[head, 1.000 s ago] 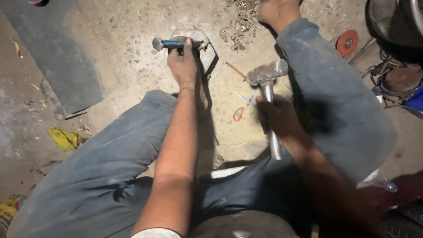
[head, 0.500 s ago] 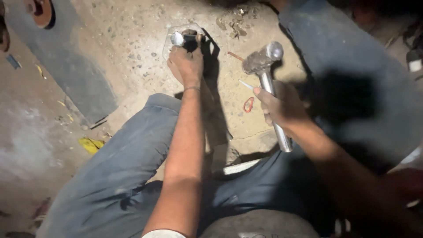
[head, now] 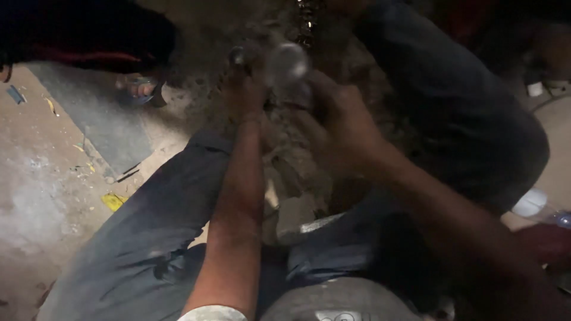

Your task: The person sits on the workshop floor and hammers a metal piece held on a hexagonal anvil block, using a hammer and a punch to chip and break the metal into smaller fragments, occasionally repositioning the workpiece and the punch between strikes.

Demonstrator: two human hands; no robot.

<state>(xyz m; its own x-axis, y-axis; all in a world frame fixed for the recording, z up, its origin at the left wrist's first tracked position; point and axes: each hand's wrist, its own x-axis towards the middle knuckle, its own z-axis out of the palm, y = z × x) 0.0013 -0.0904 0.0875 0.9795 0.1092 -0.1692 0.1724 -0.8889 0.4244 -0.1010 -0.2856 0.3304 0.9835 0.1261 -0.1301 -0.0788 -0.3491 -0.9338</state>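
Observation:
The picture is blurred by motion. My left hand (head: 245,90) is closed around a short metal tool (head: 239,56) held against the ground between my legs. My right hand (head: 340,122) grips the handle of a metal hammer, whose head (head: 286,62) is up close beside the left hand and the tool. Both forearms reach forward over my lap, which is in grey-blue trousers.
A grey flat slab (head: 95,116) lies on the dusty floor at left, with another person's foot (head: 138,89) and dark clothing beyond it. A yellow scrap (head: 113,201) lies near my left knee. A white round object (head: 529,203) sits at right.
The hammer head has swung from the right, raised position in toward the tool in my left hand. The camera has tipped and the view has blurred; another person's foot has come into view at left.

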